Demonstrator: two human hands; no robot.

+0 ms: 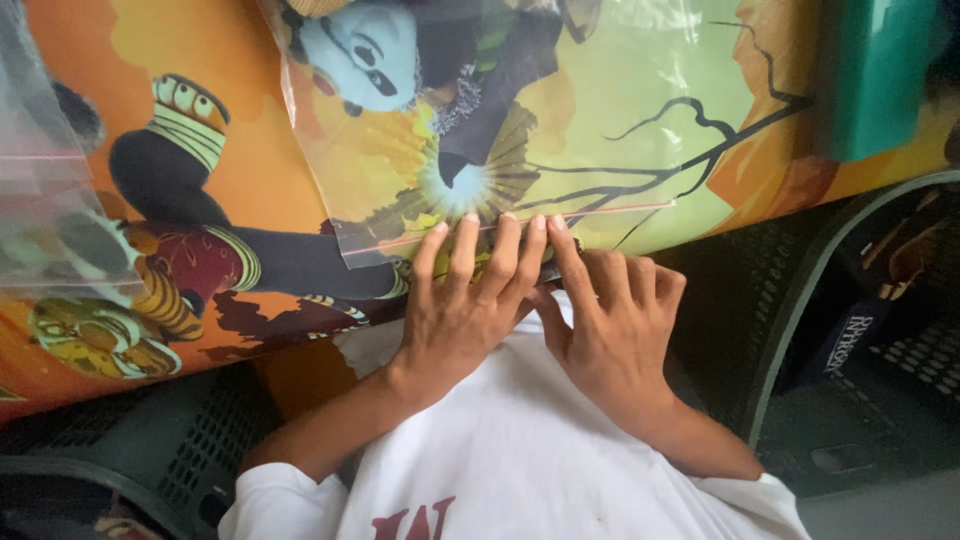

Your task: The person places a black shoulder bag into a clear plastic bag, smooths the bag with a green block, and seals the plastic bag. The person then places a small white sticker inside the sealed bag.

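Clear plastic bag (520,130) lies flat on a cartoon-printed orange cloth (200,230), a plush toy (420,60) inside | left hand (455,315) spread, fingertips (470,222) pressing the bag's zip edge | right hand (615,330) just beside it, forefinger on that edge, other fingers curled | both grasp nothing.

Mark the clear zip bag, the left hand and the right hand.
clear zip bag (560,120), head view, on its plastic face
left hand (455,315), head view, back of the hand
right hand (615,325), head view, back of the hand
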